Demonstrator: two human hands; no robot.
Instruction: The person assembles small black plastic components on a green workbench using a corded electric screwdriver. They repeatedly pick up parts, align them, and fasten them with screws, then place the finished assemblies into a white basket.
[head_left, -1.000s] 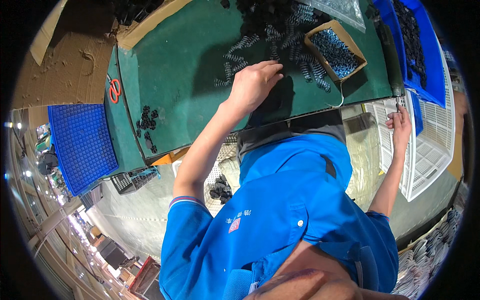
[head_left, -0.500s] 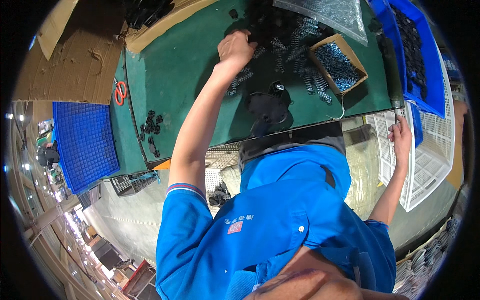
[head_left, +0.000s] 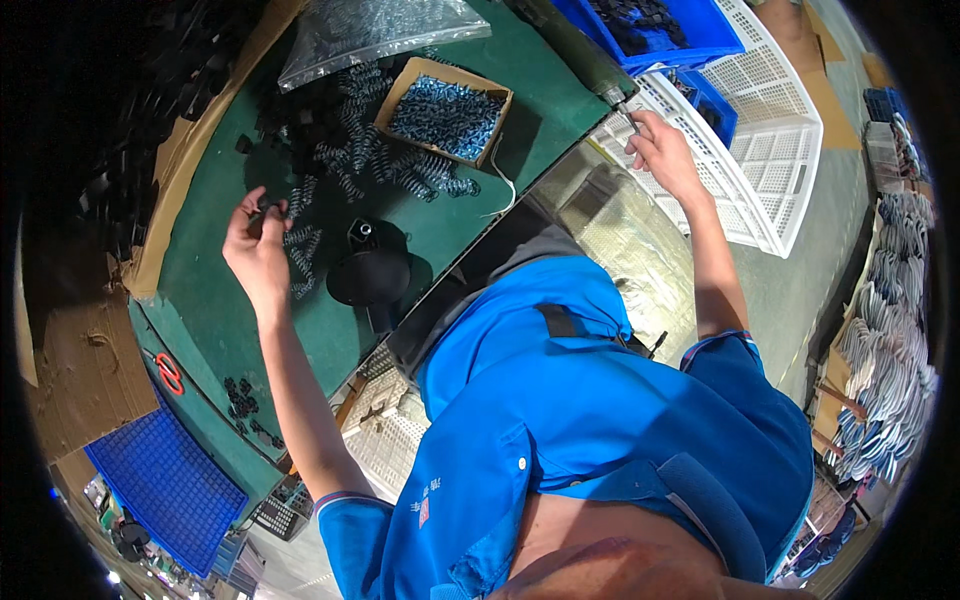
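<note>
My left hand [head_left: 258,240] is above the green tabletop [head_left: 215,300], its thumb and fingers pinched on a small black part [head_left: 268,206]. Beside it lie several loose coil springs [head_left: 300,245] and a heap of black parts [head_left: 290,125]. Nearer to me stands a black round-plated fixture [head_left: 368,278] with a metal piece on top. At the table's right edge, my right hand [head_left: 662,155] has finger and thumb closed at a thin rod [head_left: 630,117], which sticks out of the metal tip of a dark cylindrical tool [head_left: 580,50].
A cardboard box of small bluish metal pieces [head_left: 445,115] and a clear bag of springs [head_left: 375,35] sit on the table. Blue bin [head_left: 690,45] and white crates [head_left: 770,130] stand right. Red-handled scissors [head_left: 170,373] and small black pieces [head_left: 240,398] lie left.
The view has turned to the right. My left hand has come back from the heap of black parts and now shows a small black part in its fingers. My right hand stays by the tool tip.
</note>
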